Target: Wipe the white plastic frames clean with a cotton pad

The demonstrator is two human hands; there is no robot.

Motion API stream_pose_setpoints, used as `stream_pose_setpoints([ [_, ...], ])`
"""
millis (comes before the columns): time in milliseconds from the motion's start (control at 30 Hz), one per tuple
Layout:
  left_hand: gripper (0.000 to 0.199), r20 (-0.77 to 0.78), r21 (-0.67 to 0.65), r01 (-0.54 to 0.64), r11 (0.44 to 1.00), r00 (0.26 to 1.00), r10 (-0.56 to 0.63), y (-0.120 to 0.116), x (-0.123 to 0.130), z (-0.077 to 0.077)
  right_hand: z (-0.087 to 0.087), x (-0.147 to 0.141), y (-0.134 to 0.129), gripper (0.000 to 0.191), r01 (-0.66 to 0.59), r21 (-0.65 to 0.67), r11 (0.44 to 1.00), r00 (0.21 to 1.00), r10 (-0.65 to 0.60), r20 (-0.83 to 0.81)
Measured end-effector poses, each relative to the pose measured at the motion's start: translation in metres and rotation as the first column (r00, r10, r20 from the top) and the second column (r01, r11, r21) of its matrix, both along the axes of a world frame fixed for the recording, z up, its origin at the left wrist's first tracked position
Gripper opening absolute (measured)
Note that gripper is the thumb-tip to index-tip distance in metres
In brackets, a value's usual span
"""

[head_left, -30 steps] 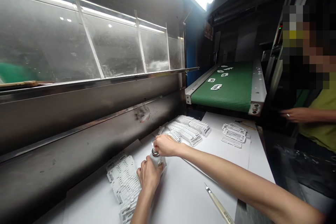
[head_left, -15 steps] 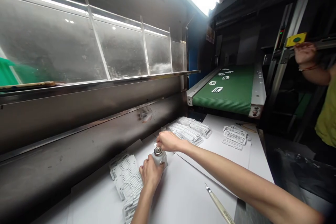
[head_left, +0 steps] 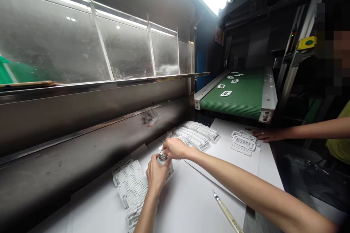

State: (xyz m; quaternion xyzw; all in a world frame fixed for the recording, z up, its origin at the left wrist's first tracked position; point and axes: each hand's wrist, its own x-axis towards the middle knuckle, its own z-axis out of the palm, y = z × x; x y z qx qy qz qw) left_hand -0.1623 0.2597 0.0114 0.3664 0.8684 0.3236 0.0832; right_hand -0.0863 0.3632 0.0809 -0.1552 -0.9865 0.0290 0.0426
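Note:
A whitish bottle with a round metal top (head_left: 163,156) stands on the white sheet. My left hand (head_left: 156,170) is wrapped round its upper body and covers much of it. Right above the metal top, my right hand (head_left: 175,148) has its fingers pinched together; a small pale bit shows at the fingertips, too small to name. Left of the bottle lie overlapping rows of white plastic frames (head_left: 129,182). Beyond my right hand are more tightly lined-up white frames (head_left: 195,136). A craft knife (head_left: 226,212) lies to the right, its blade pointing away from me.
Another person's hand (head_left: 264,135) rests beside a loose pile of white frames (head_left: 242,142) at the right. Behind it, a green conveyor belt (head_left: 240,96) carries several white parts. A metal machine wall with clear panels (head_left: 125,51) runs along the left.
My left hand has shifted up the bottle, and my right fingers have come down onto its metal top. The other person's hand has moved from the yellow button box down to the table.

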Motion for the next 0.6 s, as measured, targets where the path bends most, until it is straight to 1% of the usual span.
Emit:
stream_pose_setpoints([
  [67, 0.040, 0.011, 0.088, 0.044, 0.995, 0.999, -0.045, -0.001, 0.000, 0.001, 0.001, 0.001, 0.000, 0.023, 0.004, 0.000, 1.000, 1.000, -0.004, -0.005],
  [133, 0.039, 0.010, 0.149, 0.073, 0.986, 0.997, -0.075, -0.002, 0.000, 0.000, 0.003, 0.001, -0.001, 0.023, 0.006, 0.003, 1.000, 1.000, -0.006, -0.012],
  [267, 0.041, 0.008, 0.197, 0.076, 0.978, 0.997, -0.079, -0.001, 0.001, -0.005, 0.003, 0.001, -0.002, 0.023, 0.001, 0.003, 1.000, 1.000, -0.001, -0.020],
  [367, 0.042, -0.011, 0.198, 0.067, 0.978, 0.998, -0.066, 0.000, 0.001, -0.010, -0.003, 0.001, -0.005, 0.023, -0.002, 0.008, 1.000, 1.000, 0.002, -0.015],
  [467, 0.046, -0.038, 0.158, 0.044, 0.986, 0.999, -0.038, 0.000, 0.001, -0.014, -0.008, 0.001, -0.007, 0.023, -0.008, 0.020, 1.000, 1.000, 0.008, -0.014],
  [533, 0.049, -0.055, 0.122, 0.028, 0.992, 0.998, -0.022, -0.001, 0.000, -0.017, -0.006, 0.002, -0.008, 0.023, -0.015, 0.024, 1.000, 1.000, 0.015, -0.012],
  [600, 0.047, -0.067, 0.095, 0.032, 0.995, 0.997, -0.026, -0.002, -0.002, -0.019, 0.000, 0.003, -0.008, 0.022, -0.020, 0.023, 1.000, 1.000, 0.020, -0.011],
])
